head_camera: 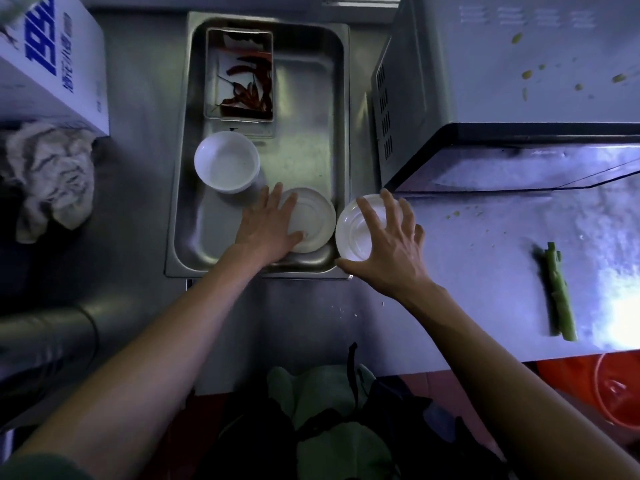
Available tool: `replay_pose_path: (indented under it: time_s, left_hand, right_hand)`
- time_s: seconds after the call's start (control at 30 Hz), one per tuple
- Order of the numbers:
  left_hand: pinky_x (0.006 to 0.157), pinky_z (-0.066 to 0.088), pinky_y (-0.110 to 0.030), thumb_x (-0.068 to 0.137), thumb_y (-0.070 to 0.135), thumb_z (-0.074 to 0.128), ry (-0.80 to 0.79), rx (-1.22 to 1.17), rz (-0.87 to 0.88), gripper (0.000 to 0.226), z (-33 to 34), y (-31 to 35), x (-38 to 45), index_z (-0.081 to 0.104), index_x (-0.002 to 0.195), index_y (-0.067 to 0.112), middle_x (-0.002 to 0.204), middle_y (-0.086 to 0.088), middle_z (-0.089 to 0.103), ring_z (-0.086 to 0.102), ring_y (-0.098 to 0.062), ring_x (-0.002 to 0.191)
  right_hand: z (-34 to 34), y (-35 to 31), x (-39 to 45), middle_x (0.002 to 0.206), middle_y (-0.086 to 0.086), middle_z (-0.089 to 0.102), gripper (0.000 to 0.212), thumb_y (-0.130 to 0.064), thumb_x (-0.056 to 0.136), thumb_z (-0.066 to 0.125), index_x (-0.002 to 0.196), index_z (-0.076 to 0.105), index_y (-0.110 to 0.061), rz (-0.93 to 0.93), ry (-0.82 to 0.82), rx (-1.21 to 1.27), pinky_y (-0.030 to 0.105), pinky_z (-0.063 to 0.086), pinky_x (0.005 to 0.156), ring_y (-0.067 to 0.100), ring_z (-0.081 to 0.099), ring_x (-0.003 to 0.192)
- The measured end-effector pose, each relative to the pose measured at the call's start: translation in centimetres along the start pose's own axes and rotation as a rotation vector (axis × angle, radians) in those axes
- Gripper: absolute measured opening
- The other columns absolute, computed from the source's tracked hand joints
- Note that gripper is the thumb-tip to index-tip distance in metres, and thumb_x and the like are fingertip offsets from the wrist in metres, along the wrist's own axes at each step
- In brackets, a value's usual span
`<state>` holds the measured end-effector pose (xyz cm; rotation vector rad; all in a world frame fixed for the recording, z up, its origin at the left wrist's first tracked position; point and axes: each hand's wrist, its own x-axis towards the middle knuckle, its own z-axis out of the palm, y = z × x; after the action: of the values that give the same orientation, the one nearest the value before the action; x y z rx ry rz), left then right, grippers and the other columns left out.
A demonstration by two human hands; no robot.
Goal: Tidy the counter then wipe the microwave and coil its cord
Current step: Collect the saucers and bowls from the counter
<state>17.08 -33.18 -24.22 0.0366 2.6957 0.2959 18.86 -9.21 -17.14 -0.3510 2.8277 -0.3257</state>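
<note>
Left hand (268,227) lying flat, fingers straight, on white saucer (311,221) inside steel tray (180,202). Right hand (388,244) spreading fingers wide over second white saucer (353,233) on table (467,271), just beside tray. Microwave (502,81) standing behind.

Bare forearms; dark green sleeve (34,467) at left.
</note>
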Motion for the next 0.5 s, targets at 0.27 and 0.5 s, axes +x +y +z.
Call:
replay_pose_path:
  time_s: [0.27, 0.5]
  left_hand:
    - [0.099, 0.044, -0.050, 0.093, 0.039, 0.056, 0.086, -0.155, -0.086, 0.056, -1.8, -4.4, -4.6, 0.040, 0.143, 0.019, 0.145, -0.008, 0.046, 0.042, -0.032, 0.132]
    - [0.106, 0.040, -0.048, 0.091, 0.039, 0.059, 0.127, -0.211, -0.132, 0.063, -1.2, -7.7, -5.7, 0.038, 0.148, 0.022, 0.150, -0.005, 0.044, 0.038, -0.027, 0.138]
  right_hand:
    - [1.5, -6.3, 5.0, 0.163, 0.004, 0.005, 0.114, -0.078, 0.060, 0.066, 0.153, 0.013, -0.040, -0.132, -0.002, 0.005, 0.066, 0.026, 0.108, 0.039, 0.007, 0.147]
    - [4.9, -9.5, 8.6, 0.165, 0.002, -0.003, 0.114, -0.074, 0.064, 0.070, 0.154, 0.009, -0.040, -0.140, -0.115, -0.020, 0.066, 0.021, 0.111, 0.039, 0.000, 0.149]
